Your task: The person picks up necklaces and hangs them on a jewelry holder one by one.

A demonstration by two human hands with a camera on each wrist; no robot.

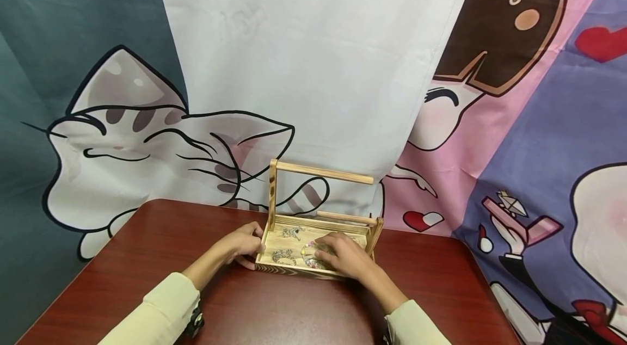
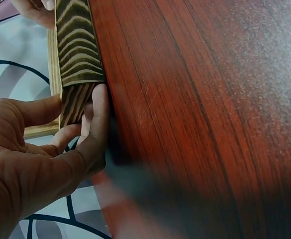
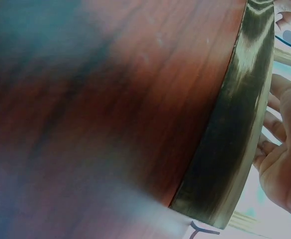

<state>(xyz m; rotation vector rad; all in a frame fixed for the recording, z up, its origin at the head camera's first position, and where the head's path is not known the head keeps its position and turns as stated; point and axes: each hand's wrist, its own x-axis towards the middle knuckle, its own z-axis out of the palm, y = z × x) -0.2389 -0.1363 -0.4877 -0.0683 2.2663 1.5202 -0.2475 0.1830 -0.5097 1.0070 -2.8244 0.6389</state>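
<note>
A shallow wooden box (image 1: 318, 274) with dark-striped sides stands on the table, holding several pieces of jewelry. At its left end, my left hand (image 1: 247, 245) grips the corner. The left wrist view shows the thumb of that left hand (image 2: 41, 149) on one side of the striped wall (image 2: 78, 45) and its fingers on the other. Inside the box, my right hand (image 1: 345, 255) reaches over a bracelet with colored beads (image 1: 309, 255), thumb and forefinger apart beside it. In the right wrist view the right hand's (image 3: 284, 139) fingertips are partly hidden behind the wall.
Two silvery chain-like pieces, one at the front (image 1: 283, 256) and one at the back (image 1: 293, 233), lie in the box's left part. A wooden bar on a post (image 1: 272, 192) rises above the box. Behind the reddish-brown table (image 1: 274, 307) hangs a printed cloth (image 1: 313, 62).
</note>
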